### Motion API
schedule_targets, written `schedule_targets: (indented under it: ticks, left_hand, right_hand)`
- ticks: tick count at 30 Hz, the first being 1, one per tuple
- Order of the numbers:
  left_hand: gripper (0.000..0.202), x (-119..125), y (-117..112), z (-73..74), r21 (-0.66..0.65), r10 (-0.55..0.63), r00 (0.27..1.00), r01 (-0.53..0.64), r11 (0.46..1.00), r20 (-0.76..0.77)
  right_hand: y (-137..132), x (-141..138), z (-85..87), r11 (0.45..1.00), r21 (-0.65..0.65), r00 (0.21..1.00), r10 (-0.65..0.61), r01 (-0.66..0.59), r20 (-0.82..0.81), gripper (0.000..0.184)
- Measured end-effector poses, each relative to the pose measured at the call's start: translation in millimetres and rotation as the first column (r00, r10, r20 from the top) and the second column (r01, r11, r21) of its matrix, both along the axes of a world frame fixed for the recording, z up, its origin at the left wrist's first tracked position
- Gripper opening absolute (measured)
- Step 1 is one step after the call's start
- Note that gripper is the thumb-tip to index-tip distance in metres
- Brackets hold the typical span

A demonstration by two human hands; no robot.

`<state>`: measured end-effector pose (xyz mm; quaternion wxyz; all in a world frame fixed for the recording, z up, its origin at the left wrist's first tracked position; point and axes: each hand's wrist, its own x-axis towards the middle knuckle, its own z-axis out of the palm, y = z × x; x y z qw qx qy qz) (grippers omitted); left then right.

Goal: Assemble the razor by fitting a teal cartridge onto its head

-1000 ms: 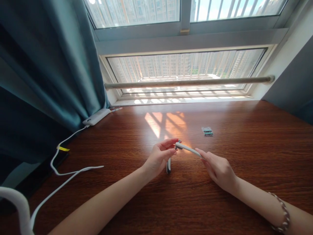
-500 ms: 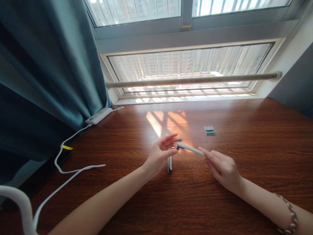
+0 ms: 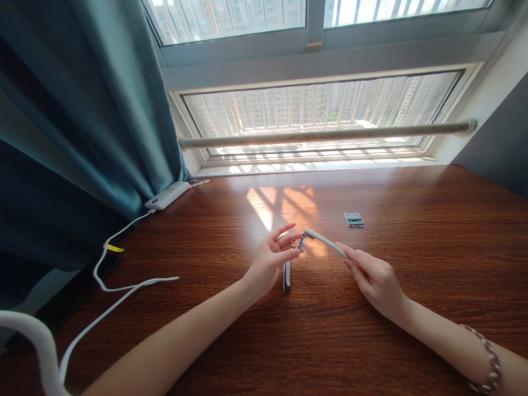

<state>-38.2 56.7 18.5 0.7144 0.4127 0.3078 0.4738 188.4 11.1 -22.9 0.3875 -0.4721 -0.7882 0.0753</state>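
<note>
My left hand [image 3: 270, 256] pinches a small dark, slotted piece that looks like a razor head [image 3: 302, 242] between thumb and fingertips. Below that hand a white-and-black handle [image 3: 287, 276] shows; its upper end is hidden, so I cannot tell whether it joins the head. My right hand [image 3: 375, 275] is closed round the end of a white toothbrush [image 3: 328, 242]. The brush tilts up to the left, its dark bristles facing down, and its tip is right beside the razor head; whether they touch is unclear.
A small clear pack with teal strips [image 3: 355, 220] lies behind my right hand on the brown wooden table [image 3: 433, 231]. At the left are a white power strip [image 3: 168, 196], a white cable [image 3: 124, 288] and a blue curtain [image 3: 103, 110]. A window rail [image 3: 330, 135] runs behind.
The toothbrush head has moved slightly up and right, off the razor head, which shows more fully now. My left hand has hardly moved.
</note>
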Motion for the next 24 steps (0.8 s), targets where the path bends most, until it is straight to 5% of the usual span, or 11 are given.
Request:
schedule_targets:
  ticks: [24]
  left_hand:
    - [0.045, -1.0, 0.6, -0.1, 0.027, 0.068, 0.998, -0.068, 0.997, 0.004]
  right_hand:
    - [-2.8, -2.7, -0.2, 0.993, -0.038, 0.993, 0.114, -0.115, -0.028, 0.035]
